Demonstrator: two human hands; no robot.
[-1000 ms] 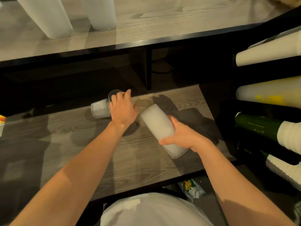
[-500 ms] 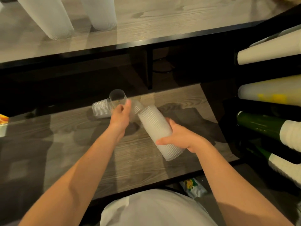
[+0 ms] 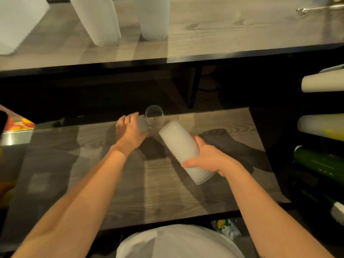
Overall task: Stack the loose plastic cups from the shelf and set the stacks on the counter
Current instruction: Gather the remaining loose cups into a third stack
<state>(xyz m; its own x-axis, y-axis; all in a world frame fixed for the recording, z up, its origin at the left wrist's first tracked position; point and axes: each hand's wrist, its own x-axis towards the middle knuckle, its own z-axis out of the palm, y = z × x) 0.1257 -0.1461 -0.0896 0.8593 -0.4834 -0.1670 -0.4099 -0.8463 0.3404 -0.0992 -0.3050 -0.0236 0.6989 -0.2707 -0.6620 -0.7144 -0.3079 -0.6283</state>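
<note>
On the worktop [image 3: 223,30] above the shelf [image 3: 167,183], two tall white stacks stand upright: the left stack [image 3: 96,19] leans a little in the wide lens, the right stack [image 3: 151,17] is just beside it.

Lower down, the left hand [image 3: 130,133] reaches over the back of the shelf, its fingers [image 3: 126,120] curled round a ribbed cup [image 3: 142,124]; how tightly they close is hidden behind the hand. Half a second ago that cup lay alone on its side to the left while the hand lifted the clear cup. Just right of the hand the clear cup [image 3: 154,116] now shows its round opening toward the camera, tilted up and back; whether the hand touches it cannot be told.

The right hand [image 3: 206,157] grips the held stack [image 3: 183,150], thumb across the front, fingers wrapped behind. Its long axis runs diagonally, one end pointing up-left toward the clear cup, the wider rim end down-right. It has barely shifted since the earlier frame.

Counted: two upright stacks, one held stack, two loose cups.
</note>
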